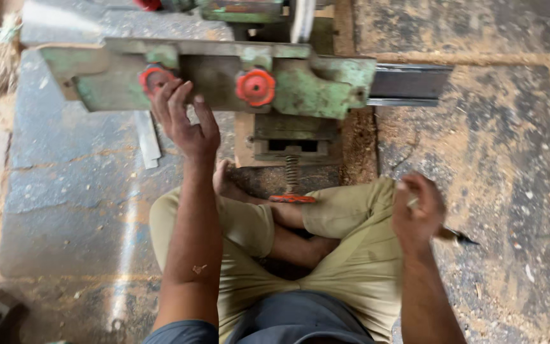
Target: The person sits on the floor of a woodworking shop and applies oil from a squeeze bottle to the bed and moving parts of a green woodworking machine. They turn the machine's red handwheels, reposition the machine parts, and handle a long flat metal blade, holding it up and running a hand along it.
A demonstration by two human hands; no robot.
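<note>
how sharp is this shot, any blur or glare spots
Head view: soft overall with motion blur, worst on the right hand and the dark pointed tool in its grip; the left hand at the left red knob is smeared too. Glare blows out the upper left corner, with a pale streak down the stone floor. The green machine reads evenly lit.

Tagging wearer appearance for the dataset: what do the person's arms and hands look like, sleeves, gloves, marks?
Both hands are bare: no gloves, rings or watch visible on the left hand or the right hand. Forearms are uncovered up to the elbow. A grey-blue short sleeve shows at the left upper arm; the right sleeve is out of frame. A small pale mark, like a scratch or dust, sits on the left forearm.
</note>
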